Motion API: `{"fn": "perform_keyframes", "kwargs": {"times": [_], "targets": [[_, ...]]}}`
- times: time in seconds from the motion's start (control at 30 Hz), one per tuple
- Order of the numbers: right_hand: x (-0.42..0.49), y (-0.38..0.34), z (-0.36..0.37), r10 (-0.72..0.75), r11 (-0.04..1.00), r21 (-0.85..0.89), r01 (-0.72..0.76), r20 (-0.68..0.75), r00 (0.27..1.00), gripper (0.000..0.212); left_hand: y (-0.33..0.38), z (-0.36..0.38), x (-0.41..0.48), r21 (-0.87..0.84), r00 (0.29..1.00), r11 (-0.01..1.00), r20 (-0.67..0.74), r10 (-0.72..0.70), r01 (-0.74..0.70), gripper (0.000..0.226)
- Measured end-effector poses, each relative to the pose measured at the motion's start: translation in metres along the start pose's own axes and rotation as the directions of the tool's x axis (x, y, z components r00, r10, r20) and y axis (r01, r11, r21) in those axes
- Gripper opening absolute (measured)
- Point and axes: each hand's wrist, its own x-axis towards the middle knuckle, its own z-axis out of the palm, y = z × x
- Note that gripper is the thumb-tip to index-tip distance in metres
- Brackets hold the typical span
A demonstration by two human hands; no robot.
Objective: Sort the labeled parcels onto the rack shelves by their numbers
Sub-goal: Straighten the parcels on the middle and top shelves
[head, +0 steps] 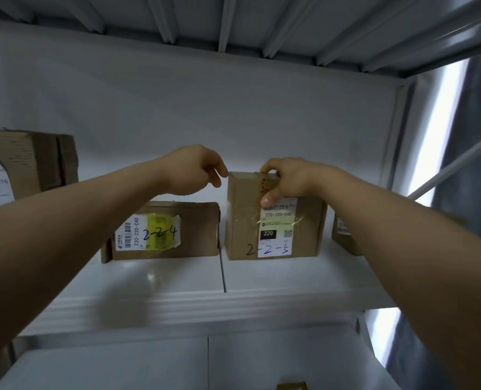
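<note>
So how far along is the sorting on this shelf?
Done, it seems: the parcel marked 2-2-4 lies on the shelf, with a larger box to its left. In hand: the right hand grips the parcel marked 2-2-5, standing beside 2-2-4, while the left hand touches its top corner. Left: letting go; how many parcels remain is out of view.

2-2-5 parcel: brown carton, upright on the white rack shelf, label facing out, right hand gripping its top edge. 2-2-4 parcel: lower carton, just left, narrow gap between. Larger box far left; fourth parcel at right, mostly hidden.
</note>
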Motion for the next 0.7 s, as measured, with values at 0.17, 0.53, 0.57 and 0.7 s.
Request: {"fn": "perform_keyframes", "kwargs": {"times": [0.17, 0.53, 0.57, 0.7], "targets": [[0.012, -0.013, 0.011, -0.001, 1.0, 0.006, 0.001, -0.047, 0.999, 0.09, -0.004, -0.001, -0.007, 0.011, 1.0, 1.0, 0.017, -0.01, 0.01, 0.057], [-0.001, -0.004, 0.019, -0.038, 0.999, 0.021, 0.042, -0.156, 0.987, 0.091, 0.033, 0.013, -0.003, -0.137, 0.986, 0.982, -0.129, 0.108, -0.126, 0.032], [-0.006, 0.001, 0.015, -0.065, 0.994, 0.069, 0.08, -0.196, 0.978, 0.084, 0.042, 0.016, -0.003, -0.134, 0.985, 0.98, -0.113, 0.133, -0.148, 0.032], [-0.036, 0.043, -0.007, 0.011, 0.919, 0.362, 0.157, -0.421, 0.907, 0.049, 0.083, 0.038, 0.0, -0.112, 0.97, 0.964, 0.0, 0.242, -0.241, 0.03]]}}
